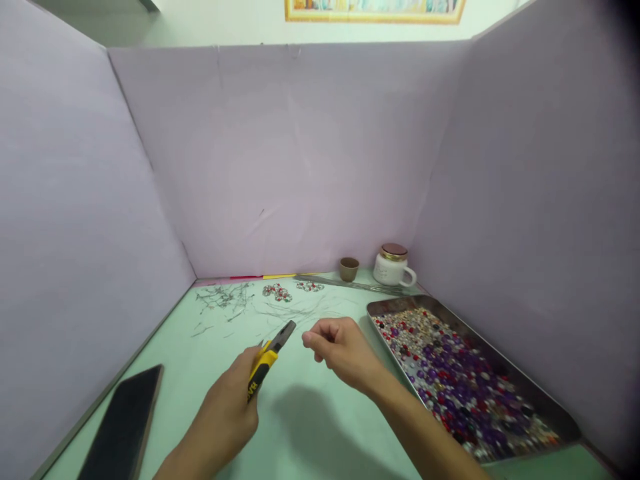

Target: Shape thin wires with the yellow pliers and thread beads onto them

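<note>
Two bare hands, yours, over a pale green tabletop (200,357).

Left hand (233,403): your fingers wrap around a pair of pliers with yellow-and-black grips and a grey metal head (273,351). The pliers are raised at the middle of the work area, the head angled up and forward, its tip just beside your other fingertips.

Right hand (345,350): your thumb and forefinger are drawn together, the other fingers curled; whether anything fine sits between them, you cannot tell from this view.

Beyond your hands: a scatter of short thin grey wire pieces (225,298), left; two small clusters of red and clear beadwork (277,292), centre; longer loose strands of thin wire (293,310), nearer you.

Along the back: a bundle of long straight grey wires (360,285); a small brown round cup (349,270); a white mug with a handle and a reddish-brown lid (391,270).

To your right: a rectangular dark metal tray (400,305), bearing mixed beads in purple, red, clear and cream (460,380).

To your left: a flat black rectangular slab (123,427), near the pale lilac side panel (75,200).
</note>
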`<move>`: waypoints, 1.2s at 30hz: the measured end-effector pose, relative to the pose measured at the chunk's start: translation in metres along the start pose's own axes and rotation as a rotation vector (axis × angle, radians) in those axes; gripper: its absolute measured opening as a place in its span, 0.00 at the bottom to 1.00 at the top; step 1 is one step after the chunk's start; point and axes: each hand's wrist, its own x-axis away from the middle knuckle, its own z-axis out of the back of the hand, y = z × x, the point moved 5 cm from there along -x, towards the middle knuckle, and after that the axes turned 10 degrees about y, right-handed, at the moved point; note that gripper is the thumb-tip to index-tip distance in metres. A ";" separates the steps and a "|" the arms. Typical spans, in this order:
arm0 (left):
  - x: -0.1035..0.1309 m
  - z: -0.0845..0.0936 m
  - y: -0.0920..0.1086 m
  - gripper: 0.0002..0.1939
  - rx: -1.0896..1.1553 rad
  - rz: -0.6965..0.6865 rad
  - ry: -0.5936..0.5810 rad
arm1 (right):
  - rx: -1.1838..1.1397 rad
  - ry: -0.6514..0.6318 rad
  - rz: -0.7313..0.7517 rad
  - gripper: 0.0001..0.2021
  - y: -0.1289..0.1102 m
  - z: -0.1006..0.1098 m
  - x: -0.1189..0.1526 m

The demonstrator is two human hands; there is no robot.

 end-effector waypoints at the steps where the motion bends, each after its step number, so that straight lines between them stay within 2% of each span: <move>1: -0.001 0.001 -0.002 0.19 -0.123 0.007 0.051 | 0.001 0.007 -0.013 0.11 0.001 -0.001 0.001; 4: -0.001 0.002 -0.006 0.27 -0.391 0.032 0.138 | 0.010 0.017 -0.029 0.11 0.002 -0.004 0.002; 5: -0.001 0.003 -0.006 0.27 -0.410 0.037 0.156 | 0.010 0.017 -0.029 0.11 0.002 -0.004 0.001; 7: 0.000 0.004 -0.003 0.23 -0.290 0.024 0.128 | -0.007 0.007 -0.035 0.11 0.002 -0.004 0.000; 8: 0.000 0.004 -0.001 0.19 -0.167 0.016 0.078 | -0.026 -0.004 -0.043 0.10 0.002 -0.003 -0.001; 10: 0.003 -0.001 0.004 0.11 0.168 0.008 -0.104 | -0.101 -0.038 -0.057 0.09 0.003 -0.002 -0.004; 11: 0.006 -0.005 0.007 0.12 0.351 0.022 -0.221 | -0.157 -0.066 -0.059 0.09 0.004 -0.002 -0.005; 14: 0.022 -0.018 0.014 0.21 0.805 0.100 -0.586 | -0.345 -0.176 -0.028 0.10 0.006 -0.005 -0.006; 16: 0.031 -0.024 0.017 0.22 0.930 0.125 -0.721 | -0.423 -0.234 0.004 0.11 0.006 -0.007 -0.004; 18: 0.035 -0.026 0.019 0.19 0.934 0.132 -0.746 | -0.445 -0.264 0.019 0.11 0.005 -0.009 -0.001; 20: 0.035 -0.023 0.020 0.19 0.905 0.123 -0.732 | -0.425 -0.254 0.015 0.11 0.001 -0.008 0.002; 22: 0.030 -0.017 0.021 0.20 0.859 0.100 -0.667 | -0.366 -0.189 -0.003 0.10 -0.003 -0.003 0.001; 24: 0.021 -0.009 0.017 0.18 0.717 0.070 -0.502 | -0.290 -0.098 -0.026 0.09 -0.006 0.003 0.000; 27: 0.006 0.003 0.006 0.10 0.308 0.010 -0.167 | -0.202 -0.023 -0.086 0.10 -0.007 0.006 -0.001; 30: -0.001 0.008 -0.003 0.17 -0.088 0.021 0.042 | -0.134 -0.005 -0.112 0.10 -0.003 -0.001 0.002; 33: -0.002 0.010 -0.007 0.25 -0.283 0.060 0.129 | -0.089 0.011 -0.093 0.11 -0.002 -0.007 0.005; 36: -0.001 0.009 -0.001 0.20 -0.148 0.031 0.050 | -0.135 -0.025 -0.113 0.09 -0.002 -0.008 0.005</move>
